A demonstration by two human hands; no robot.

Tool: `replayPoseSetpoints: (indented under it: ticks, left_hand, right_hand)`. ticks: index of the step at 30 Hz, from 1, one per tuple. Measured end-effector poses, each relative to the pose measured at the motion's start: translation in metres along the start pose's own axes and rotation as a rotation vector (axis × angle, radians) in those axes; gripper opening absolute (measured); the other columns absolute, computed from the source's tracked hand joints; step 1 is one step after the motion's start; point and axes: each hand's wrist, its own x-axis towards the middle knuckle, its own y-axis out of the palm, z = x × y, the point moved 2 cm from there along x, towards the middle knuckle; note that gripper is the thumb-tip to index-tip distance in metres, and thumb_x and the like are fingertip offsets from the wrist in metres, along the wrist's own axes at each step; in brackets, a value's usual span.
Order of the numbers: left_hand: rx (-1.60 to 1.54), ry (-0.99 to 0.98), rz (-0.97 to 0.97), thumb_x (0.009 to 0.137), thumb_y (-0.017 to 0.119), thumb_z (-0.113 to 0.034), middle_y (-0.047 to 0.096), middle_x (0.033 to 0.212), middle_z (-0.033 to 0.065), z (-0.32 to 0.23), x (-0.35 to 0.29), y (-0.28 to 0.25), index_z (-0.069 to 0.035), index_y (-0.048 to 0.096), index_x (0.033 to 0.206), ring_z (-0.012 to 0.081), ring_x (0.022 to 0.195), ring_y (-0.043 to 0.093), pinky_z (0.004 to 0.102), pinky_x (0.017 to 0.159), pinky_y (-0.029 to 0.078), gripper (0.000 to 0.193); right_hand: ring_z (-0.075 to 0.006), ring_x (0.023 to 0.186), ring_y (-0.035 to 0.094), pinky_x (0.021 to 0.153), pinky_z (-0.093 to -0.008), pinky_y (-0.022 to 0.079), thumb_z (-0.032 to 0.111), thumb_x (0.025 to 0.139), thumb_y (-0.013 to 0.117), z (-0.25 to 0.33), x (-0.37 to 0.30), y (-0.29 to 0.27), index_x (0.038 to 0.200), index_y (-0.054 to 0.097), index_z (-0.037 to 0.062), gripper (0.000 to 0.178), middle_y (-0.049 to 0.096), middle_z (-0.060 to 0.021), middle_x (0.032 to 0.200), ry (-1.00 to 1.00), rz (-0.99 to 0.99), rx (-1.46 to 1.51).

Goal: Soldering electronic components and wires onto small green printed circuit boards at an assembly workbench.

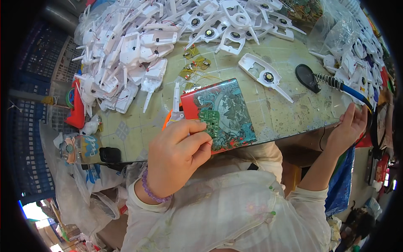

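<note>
My left hand (178, 145), a purple bead bracelet at its wrist, pinches the edge of a green circuit board (209, 123). Beneath the board lies a red and teal patterned box or book (230, 110) at the table's front edge. Partly hidden behind that hand is a white plastic part with a stem (176, 98), and something orange shows beside it. At the right edge, my right hand (349, 125) has its fingers stretched and apart, just below the black cord of a blue-handled soldering iron (353, 93). The iron's front sits in a coiled spring holder (329, 80).
White plastic housings (130, 50) are heaped at the back left and back middle. One housing with a round speaker (260, 73) lies alone. Small boards with yellow wires (195, 67) lie mid-table. More housings (361, 63) fill the far right. A jar (88, 148) stands front left.
</note>
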Motion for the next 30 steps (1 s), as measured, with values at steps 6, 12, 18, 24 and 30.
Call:
replayPoseSetpoints:
  ticks: [6, 12, 18, 24, 30]
  left_hand:
    - [0.016, -0.014, -0.013, 0.067, 0.074, -0.003, 0.064, 0.092, 0.0054, -0.002, -0.003, 0.001, -0.005, 0.066, 0.082, 0.0245, 0.082, 0.064, 0.0339, 0.066, 0.052, 0.018]
    - [0.022, 0.008, -0.007, 0.067, 0.074, -0.002, 0.063, 0.092, 0.0058, -0.005, 0.0, 0.0, -0.004, 0.065, 0.081, 0.0244, 0.082, 0.064, 0.0339, 0.066, 0.052, 0.018]
    - [0.028, -0.026, -0.024, 0.066, 0.074, -0.002, 0.064, 0.093, 0.0058, -0.004, -0.003, 0.001, -0.004, 0.064, 0.081, 0.0241, 0.082, 0.064, 0.0343, 0.065, 0.052, 0.017]
    - [0.065, -0.039, -0.013, 0.066, 0.073, -0.003, 0.063, 0.093, 0.0056, -0.007, -0.001, 0.003, -0.004, 0.064, 0.081, 0.0239, 0.08, 0.063, 0.0342, 0.065, 0.052, 0.017]
    - [0.053, -0.043, -0.017, 0.065, 0.072, -0.002, 0.063, 0.093, 0.0056, -0.006, 0.0, 0.003, -0.003, 0.063, 0.08, 0.0249, 0.078, 0.062, 0.0343, 0.065, 0.051, 0.017]
  right_hand:
    - [-0.0052, 0.077, 0.05, 0.069, -0.0178, 0.039, 0.016, 0.085, 0.073, -0.01, 0.032, 0.015, 0.115, 0.056, -0.0018, 0.039, 0.056, 0.0008, 0.083, -0.009, 0.092, -0.111]
    - [-0.008, 0.087, 0.056, 0.078, -0.021, 0.043, 0.024, 0.091, 0.067, -0.018, 0.05, 0.012, 0.104, 0.065, -0.0023, 0.029, 0.064, -0.0039, 0.098, -0.009, 0.192, -0.168]
    - [-0.0076, 0.077, 0.055, 0.066, -0.0225, 0.043, 0.026, 0.092, 0.063, 0.015, 0.069, -0.036, 0.106, 0.067, 0.0009, 0.029, 0.063, -0.0009, 0.085, -0.219, 0.036, -0.478]
    - [-0.0119, 0.051, 0.044, 0.048, -0.0283, 0.033, 0.038, 0.091, 0.056, 0.069, 0.021, -0.062, 0.084, 0.053, 0.0078, 0.031, 0.049, 0.0007, 0.062, -0.352, 0.1, 0.275]
    - [-0.0124, 0.045, 0.04, 0.042, -0.0267, 0.029, 0.041, 0.096, 0.047, 0.088, -0.059, 0.005, 0.088, 0.042, 0.0088, 0.034, 0.041, 0.0009, 0.055, -0.342, 0.478, 0.789]
